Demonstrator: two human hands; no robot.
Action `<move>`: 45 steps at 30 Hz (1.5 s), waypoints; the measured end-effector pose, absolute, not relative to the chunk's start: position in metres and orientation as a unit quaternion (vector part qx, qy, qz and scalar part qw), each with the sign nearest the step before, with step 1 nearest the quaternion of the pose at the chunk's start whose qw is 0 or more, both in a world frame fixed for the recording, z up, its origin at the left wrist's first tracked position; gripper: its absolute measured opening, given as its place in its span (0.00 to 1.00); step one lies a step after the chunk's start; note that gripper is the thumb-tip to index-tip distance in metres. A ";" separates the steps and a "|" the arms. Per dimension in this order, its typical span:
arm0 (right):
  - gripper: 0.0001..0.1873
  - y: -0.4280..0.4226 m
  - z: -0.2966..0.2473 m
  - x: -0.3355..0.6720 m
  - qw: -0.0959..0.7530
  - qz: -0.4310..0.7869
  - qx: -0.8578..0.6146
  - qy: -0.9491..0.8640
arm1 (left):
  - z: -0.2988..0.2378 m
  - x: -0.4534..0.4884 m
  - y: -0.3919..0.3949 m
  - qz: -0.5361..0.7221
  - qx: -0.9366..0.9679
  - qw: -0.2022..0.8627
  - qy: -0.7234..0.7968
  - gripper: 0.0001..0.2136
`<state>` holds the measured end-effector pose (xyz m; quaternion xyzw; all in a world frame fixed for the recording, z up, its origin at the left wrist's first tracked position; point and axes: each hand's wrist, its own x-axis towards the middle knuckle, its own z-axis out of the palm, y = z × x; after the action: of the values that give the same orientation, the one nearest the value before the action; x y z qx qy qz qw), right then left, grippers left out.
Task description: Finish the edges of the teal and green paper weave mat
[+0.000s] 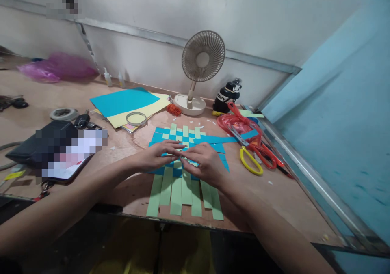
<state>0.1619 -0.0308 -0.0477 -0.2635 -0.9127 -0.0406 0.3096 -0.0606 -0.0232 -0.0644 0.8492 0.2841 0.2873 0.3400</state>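
Note:
A mat woven from green and blue paper strips (183,138) lies on the wooden table (289,201), its loose green ends (183,195) reaching the front edge. My left hand (158,155) rests on the weave with fingers stretched flat, pressing the strips down. My right hand (202,162) sits beside it, fingertips pinched on a strip at the middle of the weave. The two hands touch at their fingertips. One blue strip (225,138) runs out to the right.
Yellow-handled scissors (250,157) and red-handled scissors (265,154) lie right of the mat. A small fan (201,69), a black bottle (227,97), blue and yellow paper sheets (128,101), tape rolls (136,119), a red bag (234,121) and a dark pouch (45,144) stand around.

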 end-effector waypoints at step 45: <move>0.11 -0.031 -0.047 0.163 0.332 0.051 -0.273 -0.901 | -0.064 -0.059 -0.025 0.289 0.843 0.353 0.285 0.13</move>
<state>0.1631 -0.0305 -0.0473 -0.2731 -0.9014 0.0509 0.3322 -0.0589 -0.0250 -0.0643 0.8426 0.2852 0.2895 0.3533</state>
